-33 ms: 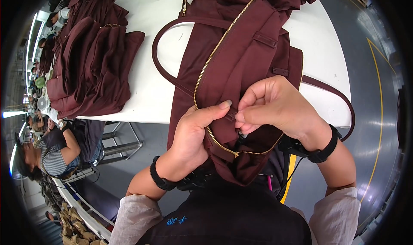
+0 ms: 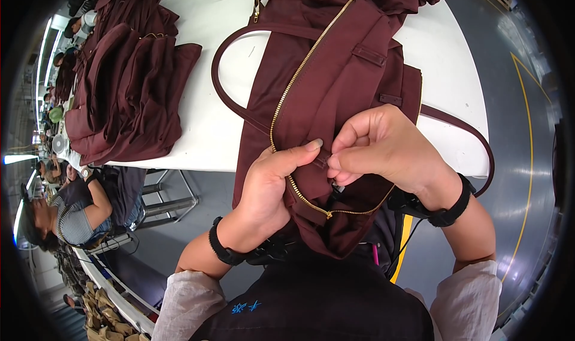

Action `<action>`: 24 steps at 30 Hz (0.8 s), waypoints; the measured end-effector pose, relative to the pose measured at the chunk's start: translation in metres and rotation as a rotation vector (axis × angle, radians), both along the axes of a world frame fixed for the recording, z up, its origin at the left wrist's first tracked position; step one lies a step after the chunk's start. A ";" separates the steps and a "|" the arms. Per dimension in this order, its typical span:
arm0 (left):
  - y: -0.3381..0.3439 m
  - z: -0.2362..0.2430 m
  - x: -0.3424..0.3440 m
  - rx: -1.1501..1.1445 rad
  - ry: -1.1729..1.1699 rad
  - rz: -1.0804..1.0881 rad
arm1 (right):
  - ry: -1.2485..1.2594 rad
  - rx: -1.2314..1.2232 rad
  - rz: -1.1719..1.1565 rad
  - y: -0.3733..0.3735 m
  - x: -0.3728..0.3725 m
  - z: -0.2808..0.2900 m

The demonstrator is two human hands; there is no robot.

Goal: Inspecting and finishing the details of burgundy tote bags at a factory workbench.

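Both hands pinch the maroon bag (image 2: 335, 101) by its gold zipper (image 2: 293, 83), left hand (image 2: 269, 185) at 7 o'clock steadying fabric, right hand (image 2: 383, 146) fingers closed tight at the seam.

We pinch the maroon bag (image 2: 335, 101) at its gold zipper (image 2: 299, 77) with our left hand (image 2: 272, 182) and right hand (image 2: 374, 146), over the white tabletop (image 2: 221, 119) edge; folded maroon bags (image 2: 126, 89) lie left.

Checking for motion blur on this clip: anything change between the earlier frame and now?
Nothing visibly changed. The left hand and right hand pinch the maroon bag at the same spot by its gold zipper; the stack of maroon bags on the white table lies as before.
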State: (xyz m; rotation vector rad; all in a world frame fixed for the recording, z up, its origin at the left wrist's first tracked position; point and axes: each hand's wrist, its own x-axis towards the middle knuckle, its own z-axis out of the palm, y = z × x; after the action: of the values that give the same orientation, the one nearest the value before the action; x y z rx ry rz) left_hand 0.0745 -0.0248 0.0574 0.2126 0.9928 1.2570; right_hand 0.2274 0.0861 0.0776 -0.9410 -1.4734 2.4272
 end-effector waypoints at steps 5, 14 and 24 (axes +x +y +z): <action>0.002 0.001 0.001 -0.001 0.020 -0.029 | -0.006 0.124 -0.013 -0.002 -0.001 -0.001; 0.001 0.003 0.001 -0.053 -0.067 -0.002 | 0.022 0.021 -0.014 0.001 0.000 -0.005; 0.000 -0.003 -0.003 -0.081 -0.130 0.003 | 0.063 -0.020 0.015 0.002 0.001 -0.011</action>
State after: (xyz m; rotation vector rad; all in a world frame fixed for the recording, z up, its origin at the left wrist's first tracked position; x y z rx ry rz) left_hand 0.0718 -0.0248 0.0541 0.0650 0.9298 1.2154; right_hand 0.2287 0.0880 0.0664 -0.8518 -1.4436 2.4625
